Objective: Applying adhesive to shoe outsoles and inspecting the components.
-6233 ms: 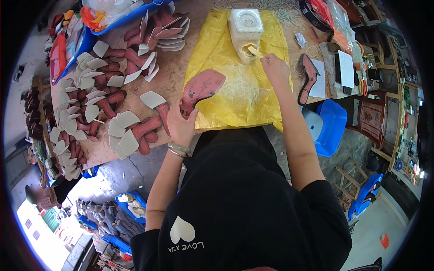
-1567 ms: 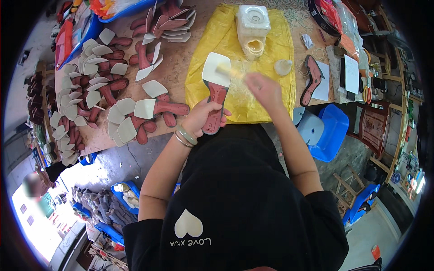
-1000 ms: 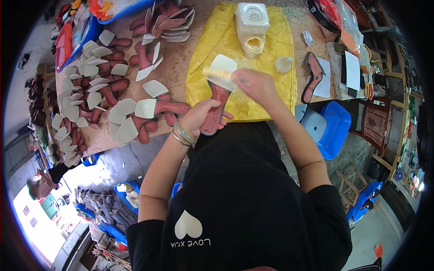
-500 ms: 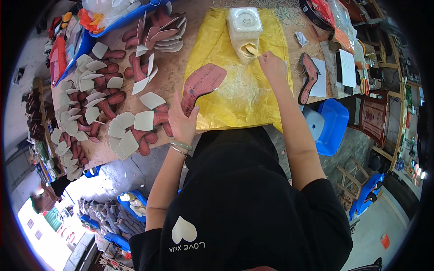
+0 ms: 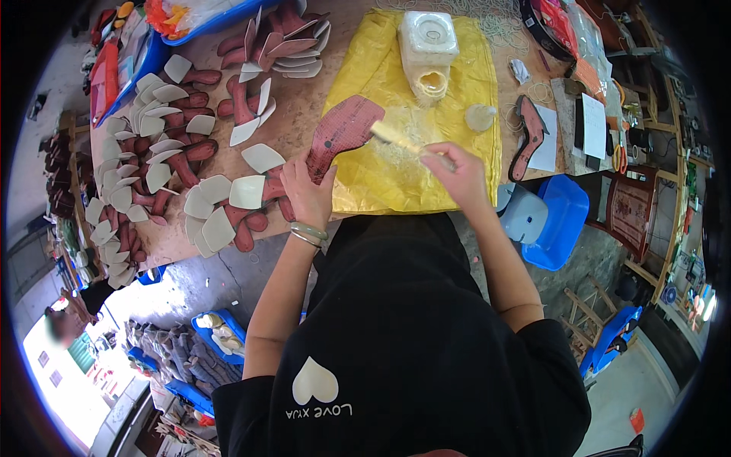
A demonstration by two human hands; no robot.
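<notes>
My left hand [image 5: 306, 190] grips the narrow heel end of a reddish shoe insole [image 5: 346, 126], its broad front lying over the yellow plastic sheet [image 5: 358, 190]. In my right hand [image 5: 461, 177] is a flat brush [image 5: 400, 140], its pale bristles close to the insole's front right edge; whether they touch it I cannot tell. Beyond the brush stands a white plastic container [image 5: 426, 68] with a round opening facing me, smeared with a yellowish substance. A translucent round cap-like piece [image 5: 480, 117] lies on the sheet to the right of it.
Many reddish insoles with pale front pieces [image 5: 183, 167] lie in heaps over the table's left side. A single insole [image 5: 527, 137] rests on white paper at right, near orange-handled scissors [image 5: 620, 156]. Below the right edge is a blue basin [image 5: 563, 221].
My right hand has drawn the brush out of the container's opening and brought it left and nearer, to the insole's front. My left hand keeps its hold on the insole.
</notes>
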